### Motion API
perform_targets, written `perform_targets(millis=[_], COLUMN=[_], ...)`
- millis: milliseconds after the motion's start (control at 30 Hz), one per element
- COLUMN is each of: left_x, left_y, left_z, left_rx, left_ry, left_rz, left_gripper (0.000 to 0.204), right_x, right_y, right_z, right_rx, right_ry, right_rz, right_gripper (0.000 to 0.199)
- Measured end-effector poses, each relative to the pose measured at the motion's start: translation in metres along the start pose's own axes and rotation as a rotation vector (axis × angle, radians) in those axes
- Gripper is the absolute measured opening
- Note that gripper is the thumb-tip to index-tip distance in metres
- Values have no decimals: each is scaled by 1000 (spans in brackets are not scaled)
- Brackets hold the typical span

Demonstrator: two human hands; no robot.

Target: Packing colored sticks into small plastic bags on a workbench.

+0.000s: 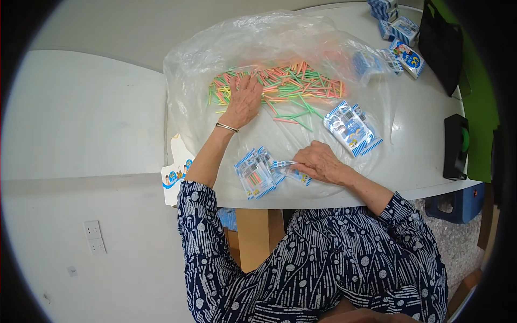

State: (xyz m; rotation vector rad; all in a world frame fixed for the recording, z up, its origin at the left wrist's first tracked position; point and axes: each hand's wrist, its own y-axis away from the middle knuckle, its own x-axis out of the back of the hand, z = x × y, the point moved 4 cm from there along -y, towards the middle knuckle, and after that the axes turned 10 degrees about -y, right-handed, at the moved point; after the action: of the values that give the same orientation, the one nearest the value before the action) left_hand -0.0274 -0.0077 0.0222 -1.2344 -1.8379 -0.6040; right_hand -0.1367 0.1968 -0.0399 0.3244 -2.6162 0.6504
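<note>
A heap of thin colored sticks (307,86), pink, green and yellow, lies on a large clear plastic sheet (215,48). My left hand (243,102) rests on the left part of this heap, its fingers stretched and somewhat apart; the fingertips are partly lost among the sticks. Lower down, my right hand (320,163) pinches a small blue-and-white plastic packet (284,163) by its edge. Beside it, near the table's front edge, lie overlapping packets (255,175), the top one showing colored sticks through its window. Right of the heap is another small pile of packets (350,129).
Blue-and-white boxes (407,58) and packets are gathered at the far right, next to a black bag (441,48). A black tape dispenser (455,148) stands on the right edge. At the left edge sits a printed white card piece (175,175). A blue stool (456,204) is below right.
</note>
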Motion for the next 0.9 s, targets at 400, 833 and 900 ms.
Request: perform_targets(millis=[400,833,900], left_x=[9,47,46], left_y=[0,-31,-31], left_z=[5,85,86], left_rx=[492,725,811], left_ry=[1373,2312,2292], left_rz=[-105,608,686], left_gripper=[31,19,16], right_x=[21,41,37], right_y=[-1,-87,-90], right_z=[37,48,49], right_rx=[-469,-290,-279], right_ry=[-1001,-1963,-1935], right_rz=[419,1046,1037], right_gripper=[19,21,22])
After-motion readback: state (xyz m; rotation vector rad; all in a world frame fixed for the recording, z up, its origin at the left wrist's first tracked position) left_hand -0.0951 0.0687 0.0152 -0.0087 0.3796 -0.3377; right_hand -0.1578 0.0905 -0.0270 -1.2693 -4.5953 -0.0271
